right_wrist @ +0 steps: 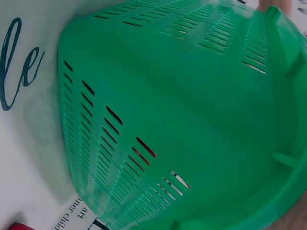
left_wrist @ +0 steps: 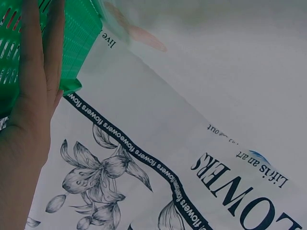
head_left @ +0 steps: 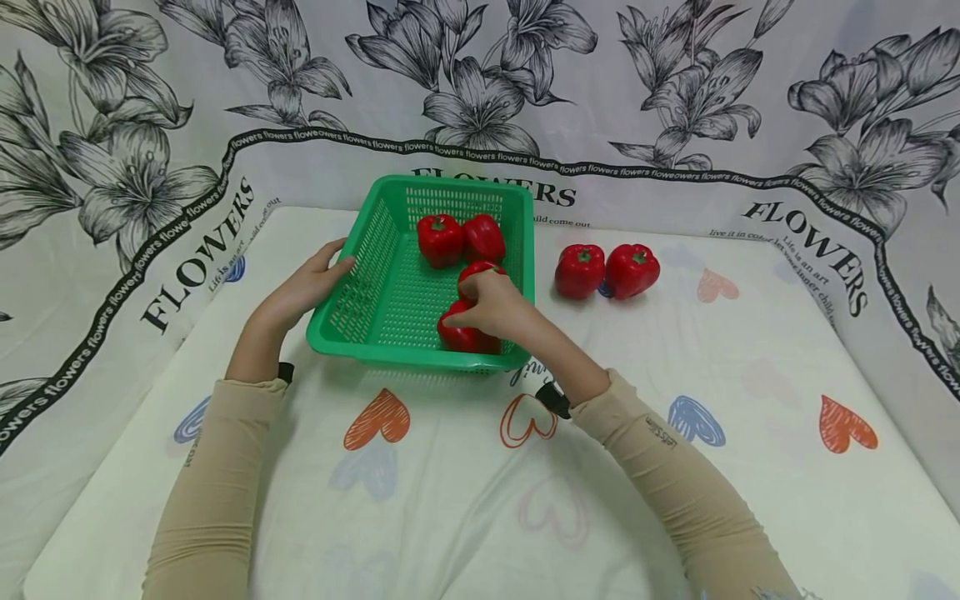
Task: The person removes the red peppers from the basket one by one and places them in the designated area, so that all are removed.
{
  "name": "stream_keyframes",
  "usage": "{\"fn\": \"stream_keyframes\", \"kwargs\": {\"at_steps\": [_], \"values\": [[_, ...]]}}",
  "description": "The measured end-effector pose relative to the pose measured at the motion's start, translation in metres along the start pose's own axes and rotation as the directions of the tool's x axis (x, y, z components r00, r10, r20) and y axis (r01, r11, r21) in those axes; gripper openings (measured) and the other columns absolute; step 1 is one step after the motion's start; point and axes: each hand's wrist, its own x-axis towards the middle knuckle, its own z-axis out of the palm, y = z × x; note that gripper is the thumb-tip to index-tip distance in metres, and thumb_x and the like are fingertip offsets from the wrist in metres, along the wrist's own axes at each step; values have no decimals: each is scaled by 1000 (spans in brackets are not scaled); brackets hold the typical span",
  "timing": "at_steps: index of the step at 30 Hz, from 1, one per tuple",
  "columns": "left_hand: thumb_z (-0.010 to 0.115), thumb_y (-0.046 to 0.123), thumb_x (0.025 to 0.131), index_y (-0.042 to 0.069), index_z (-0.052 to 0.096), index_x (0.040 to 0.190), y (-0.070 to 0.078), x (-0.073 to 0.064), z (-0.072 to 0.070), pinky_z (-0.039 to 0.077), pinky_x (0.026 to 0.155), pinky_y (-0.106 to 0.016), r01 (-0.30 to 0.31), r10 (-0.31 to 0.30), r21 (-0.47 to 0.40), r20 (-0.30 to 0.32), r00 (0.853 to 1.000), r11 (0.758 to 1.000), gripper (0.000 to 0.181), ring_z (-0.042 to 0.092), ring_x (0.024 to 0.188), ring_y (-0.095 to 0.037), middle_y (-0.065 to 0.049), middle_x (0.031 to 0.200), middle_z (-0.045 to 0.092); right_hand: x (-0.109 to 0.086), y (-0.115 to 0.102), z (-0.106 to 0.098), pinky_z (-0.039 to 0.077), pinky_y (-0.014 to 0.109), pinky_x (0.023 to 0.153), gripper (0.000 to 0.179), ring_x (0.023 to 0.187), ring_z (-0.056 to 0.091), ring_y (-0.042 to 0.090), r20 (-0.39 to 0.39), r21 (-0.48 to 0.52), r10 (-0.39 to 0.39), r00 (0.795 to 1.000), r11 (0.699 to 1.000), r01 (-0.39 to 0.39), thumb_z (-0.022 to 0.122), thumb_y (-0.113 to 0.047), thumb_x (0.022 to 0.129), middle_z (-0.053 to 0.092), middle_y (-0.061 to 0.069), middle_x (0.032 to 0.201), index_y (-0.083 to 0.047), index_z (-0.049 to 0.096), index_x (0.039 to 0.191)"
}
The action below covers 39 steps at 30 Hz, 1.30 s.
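A green plastic basket (head_left: pixel 420 358) with slotted walls holds several red bell peppers. Two of them, a bell pepper (head_left: pixel 440 240) and its neighbour (head_left: pixel 484 238), lie side by side toward the back. My left hand (head_left: pixel 300 287) rests against the basket's left side, its fingers straight along the outer wall in the left wrist view. Reaching over the near right rim, my right hand (head_left: pixel 498 308) grips a red bell pepper (head_left: pixel 472 340) in the front right part. Another bell pepper (head_left: pixel 480 268) sits just behind, against its fingers. In the right wrist view the basket wall hides this hand's fingers.
Outside the basket to the right, two more red bell peppers (head_left: pixel 580 271) stand on the white cloth (head_left: pixel 465 500) printed with hearts. A curtain-like cloth with black flower drawings (head_left: pixel 480 100) rises behind the table.
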Motion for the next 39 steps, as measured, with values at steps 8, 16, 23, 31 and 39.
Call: {"fn": "stream_keyframes", "kwargs": {"at_steps": [8, 16, 23, 31, 39], "values": [[31, 39, 106, 17, 1, 159, -2, 0, -1, 16, 112, -70, -3, 3, -2, 0, 1000, 1000, 64, 20, 146, -45, -24, 161, 14, -1, -2, -2, 55, 40, 92, 58, 119, 56, 28, 2, -10, 24, 1000, 1000, -24, 76, -27, 86, 62, 14, 130, -1, 57, 135], [31, 39, 107, 17, 1, 159, 0, -1, 1, 20, 112, -69, -7, 7, -1, -5, 1000, 1000, 64, 26, 143, -47, -26, 160, 16, -2, -4, 1, 43, 23, 63, 32, 79, 51, 19, -2, -33, 5, 1000, 999, -5, 76, -25, 86, 51, 7, 77, 1, 65, 101], [31, 41, 106, 18, 1, 159, 1, -3, 1, 25, 110, -68, -11, 11, 2, -15, 1000, 1000, 65, 37, 137, -47, -28, 156, 24, 1, -6, 4, 43, 21, 61, 26, 76, 52, 17, -14, -66, 4, 1000, 998, -5, 77, -23, 85, 51, 4, 71, -1, 67, 97], [32, 40, 106, 18, 1, 159, 4, -5, 1, 23, 111, -68, -16, 16, 4, -10, 1000, 1000, 65, 33, 139, -46, -27, 157, 22, 5, -6, 5, 36, 22, 57, 28, 68, 46, 15, -24, -86, -2, 1000, 996, 0, 79, -22, 83, 43, 1, 65, -4, 58, 79], [31, 41, 106, 17, 1, 159, 4, -6, 2, 23, 111, -68, -10, 10, 21, -17, 1000, 1000, 65, 31, 140, -47, -28, 157, 21, 6, -7, 6, 45, 23, 65, 29, 80, 53, 18, -18, -97, 16, 1000, 995, -18, 80, -21, 82, 56, 5, 77, -2, 65, 96]]}}
